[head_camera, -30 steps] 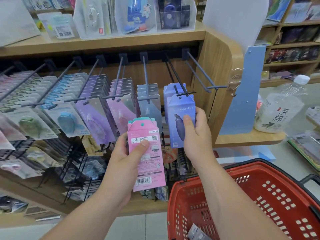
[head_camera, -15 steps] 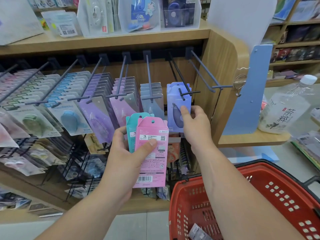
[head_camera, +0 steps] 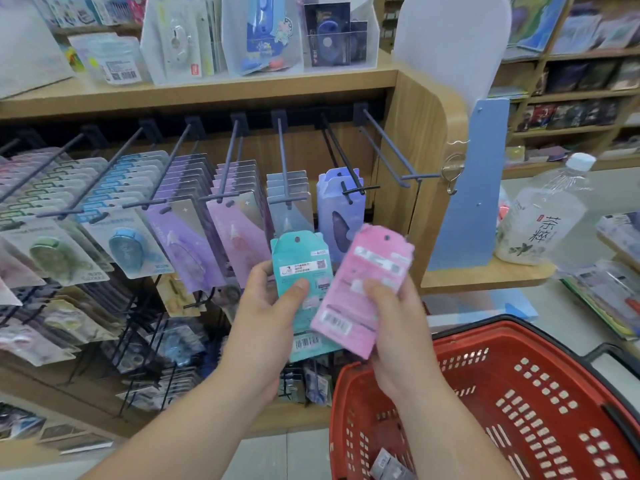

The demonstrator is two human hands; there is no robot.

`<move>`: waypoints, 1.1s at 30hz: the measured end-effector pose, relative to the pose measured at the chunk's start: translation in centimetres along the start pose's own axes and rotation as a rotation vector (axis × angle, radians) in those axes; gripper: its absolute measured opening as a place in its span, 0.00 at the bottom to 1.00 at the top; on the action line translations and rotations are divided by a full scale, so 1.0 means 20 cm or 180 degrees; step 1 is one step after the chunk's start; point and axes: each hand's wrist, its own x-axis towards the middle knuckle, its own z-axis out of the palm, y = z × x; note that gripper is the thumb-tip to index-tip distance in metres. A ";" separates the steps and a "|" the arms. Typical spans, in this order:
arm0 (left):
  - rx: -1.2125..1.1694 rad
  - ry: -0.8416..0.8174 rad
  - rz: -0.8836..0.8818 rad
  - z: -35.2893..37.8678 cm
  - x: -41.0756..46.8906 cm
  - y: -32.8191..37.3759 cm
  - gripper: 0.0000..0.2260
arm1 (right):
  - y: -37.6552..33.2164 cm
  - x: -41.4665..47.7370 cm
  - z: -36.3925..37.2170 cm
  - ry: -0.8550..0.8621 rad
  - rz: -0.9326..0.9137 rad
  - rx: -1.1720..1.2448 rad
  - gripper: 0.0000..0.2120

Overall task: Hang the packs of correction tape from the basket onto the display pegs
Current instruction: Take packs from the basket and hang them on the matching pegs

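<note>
My left hand (head_camera: 266, 306) holds a teal pack of correction tape (head_camera: 304, 271), thumb across its front. My right hand (head_camera: 394, 320) grips a pink pack (head_camera: 363, 289), tilted to the right and slightly blurred, just in front of the teal one. A blue-purple pack (head_camera: 341, 209) hangs on a peg (head_camera: 346, 168) above both hands. To its right a dark peg (head_camera: 388, 147) carries nothing. The red basket (head_camera: 519, 393) sits at lower right with a small grey pack (head_camera: 388, 465) in its bottom.
Pegs to the left carry rows of purple, blue and green packs (head_camera: 121, 209). A wooden shelf (head_camera: 207, 88) with clear display boxes runs above. A water bottle (head_camera: 540, 220) stands on the side ledge at right. More hanging goods fill the lower rack (head_camera: 138, 334).
My right hand left the blue-purple pack hanging on its peg, came down and took the pink pack out of my left hand. The left hand now holds only the teal pack.
</note>
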 end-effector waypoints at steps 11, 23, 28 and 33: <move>0.0364 -0.0254 0.0422 0.05 -0.02 -0.03 0.14 | 0.02 0.01 0.04 -0.0394 -0.0031 -0.0250 0.20; 0.0018 0.0107 0.0271 -0.05 0.02 -0.02 0.11 | -0.08 0.23 0.03 -0.0114 -0.0533 -0.0969 0.08; 0.0166 0.0053 0.0311 -0.11 0.03 0.00 0.11 | -0.11 0.32 0.06 -0.0121 -0.0824 -0.1216 0.10; 0.0186 -0.0010 0.0333 -0.13 0.03 0.01 0.11 | -0.09 0.35 0.07 -0.0081 -0.0915 -0.1279 0.12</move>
